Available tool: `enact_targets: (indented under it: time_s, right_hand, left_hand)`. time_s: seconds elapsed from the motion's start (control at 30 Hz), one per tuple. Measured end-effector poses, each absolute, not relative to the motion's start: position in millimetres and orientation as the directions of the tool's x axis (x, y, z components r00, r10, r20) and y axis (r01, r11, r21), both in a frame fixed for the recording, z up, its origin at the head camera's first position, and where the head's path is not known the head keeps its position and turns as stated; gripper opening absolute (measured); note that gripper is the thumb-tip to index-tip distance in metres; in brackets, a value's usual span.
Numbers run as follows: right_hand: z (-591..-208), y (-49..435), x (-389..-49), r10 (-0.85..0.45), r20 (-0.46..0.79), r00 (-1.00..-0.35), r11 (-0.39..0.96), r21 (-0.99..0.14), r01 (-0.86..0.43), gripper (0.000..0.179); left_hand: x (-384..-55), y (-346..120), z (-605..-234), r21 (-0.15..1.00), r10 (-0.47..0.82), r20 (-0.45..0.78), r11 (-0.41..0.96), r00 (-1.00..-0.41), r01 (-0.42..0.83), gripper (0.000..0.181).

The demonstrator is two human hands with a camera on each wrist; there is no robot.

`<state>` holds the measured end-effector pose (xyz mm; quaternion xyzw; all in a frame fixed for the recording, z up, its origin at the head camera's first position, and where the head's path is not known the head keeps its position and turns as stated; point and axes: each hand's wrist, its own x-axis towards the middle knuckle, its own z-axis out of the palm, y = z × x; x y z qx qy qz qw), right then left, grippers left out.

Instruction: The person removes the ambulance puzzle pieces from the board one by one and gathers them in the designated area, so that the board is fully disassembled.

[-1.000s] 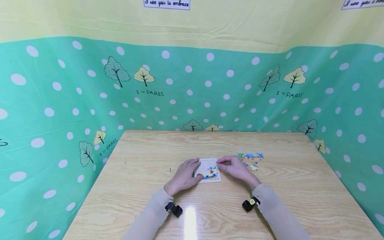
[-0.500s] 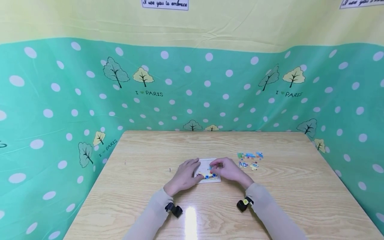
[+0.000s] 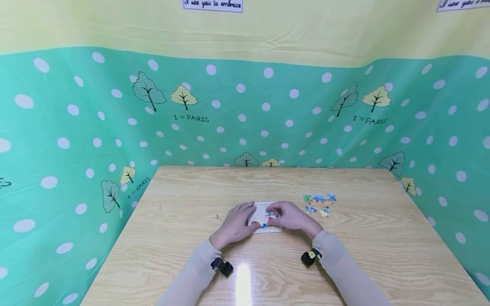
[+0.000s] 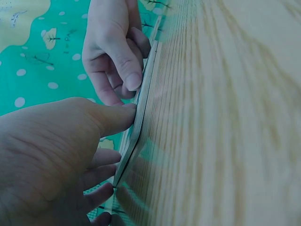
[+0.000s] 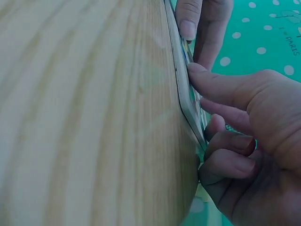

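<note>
A pale jigsaw tray (image 3: 257, 208) lies on the wooden table, with yellow, blue and red vehicle pieces (image 3: 264, 225) fitted along its near part. My left hand (image 3: 236, 223) rests on the tray's left side. Its thumb lies on the near edge, with the other fingers along the left edge. My right hand (image 3: 292, 217) is over the tray's right side, thumb and forefinger apart and touching down among the pieces. In the right wrist view the other fingers of the right hand (image 5: 254, 127) are curled beside the tray edge (image 5: 185, 96). Whether a piece is between them is hidden.
Loose puzzle pieces (image 3: 319, 198) lie in small groups right of the tray, with more pieces (image 3: 325, 211) closer in. A tiny object (image 3: 217, 216) sits left of the left hand. A green dotted curtain (image 3: 229, 127) stands behind the table (image 3: 183, 255).
My right hand has moved left from the tray's right edge onto the fitted pieces, and its thumb and forefinger have spread apart. My left hand and the tray have stayed in place.
</note>
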<state>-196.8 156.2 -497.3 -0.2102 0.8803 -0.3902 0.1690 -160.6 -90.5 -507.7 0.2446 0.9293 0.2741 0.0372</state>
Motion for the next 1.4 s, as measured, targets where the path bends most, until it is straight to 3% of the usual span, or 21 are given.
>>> enact_targets:
  time_s: [0.47, 0.9, 1.4]
  right_hand:
    - [-497.9, 154.3, -197.4, -0.475, -0.18, -0.861, 0.593, -0.789, -0.162, 0.035]
    - [-497.9, 152.6, -194.1, -0.419, -0.058, -0.906, 0.675, -0.687, -0.269, 0.034]
    - [-506.8, 170.6, -196.9, -0.458, -0.02, -0.889, 0.516, -0.82, -0.247, 0.024]
  left_hand:
    - [-161.5, -89.6, -509.6, 0.529, 0.469, 0.055, 0.735, -0.881, 0.424, 0.065]
    - [-161.7, -89.2, -509.8, 0.521, 0.461, 0.05, 0.745, -0.886, 0.417, 0.066]
    - [-161.7, -89.5, -510.6, 0.515, 0.464, 0.059, 0.744, -0.884, 0.425, 0.067]
